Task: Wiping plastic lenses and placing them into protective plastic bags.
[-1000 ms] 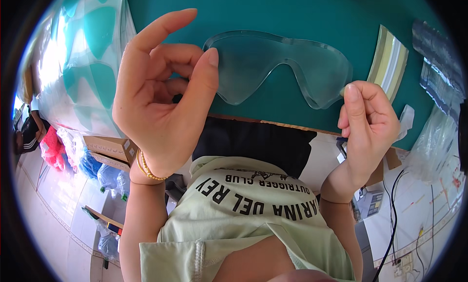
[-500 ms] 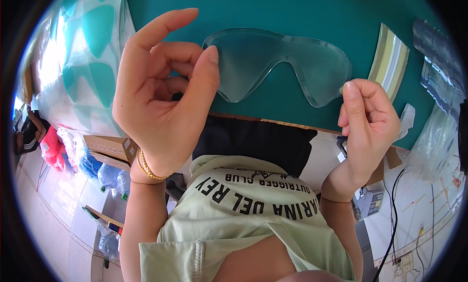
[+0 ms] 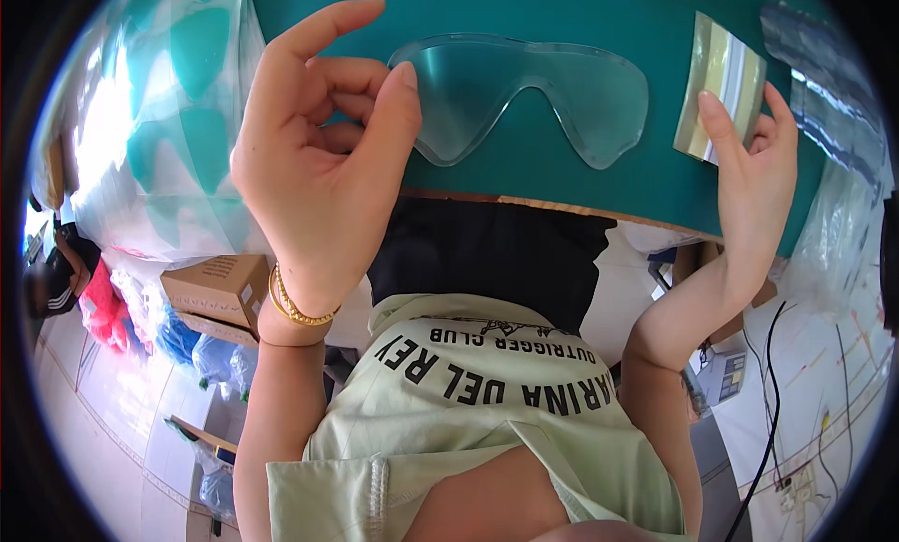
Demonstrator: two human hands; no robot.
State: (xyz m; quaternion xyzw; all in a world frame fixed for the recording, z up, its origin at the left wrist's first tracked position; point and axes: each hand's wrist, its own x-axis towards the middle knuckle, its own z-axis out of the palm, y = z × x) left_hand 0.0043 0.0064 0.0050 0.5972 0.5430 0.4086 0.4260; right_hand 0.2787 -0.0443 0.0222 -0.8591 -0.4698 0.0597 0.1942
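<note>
A clear goggle-shaped plastic lens lies flat on a green table. My left hand is raised at its left end, thumb tip against the lens edge, index finger stretched out, other fingers curled; whether it grips the lens I cannot tell. My right hand is at the table's right side with its fingers on a shiny, striped rectangular sheet, which stands tilted up from the table. A gold bracelet circles my left wrist.
A clear bag of teal lens shapes sits at the left. Clear plastic bags lie at the right. Below are a cardboard box, coloured bags on the floor and cables.
My right hand has risen from the table's edge to the striped sheet and taken hold of it. My left hand has stayed at the lens.
</note>
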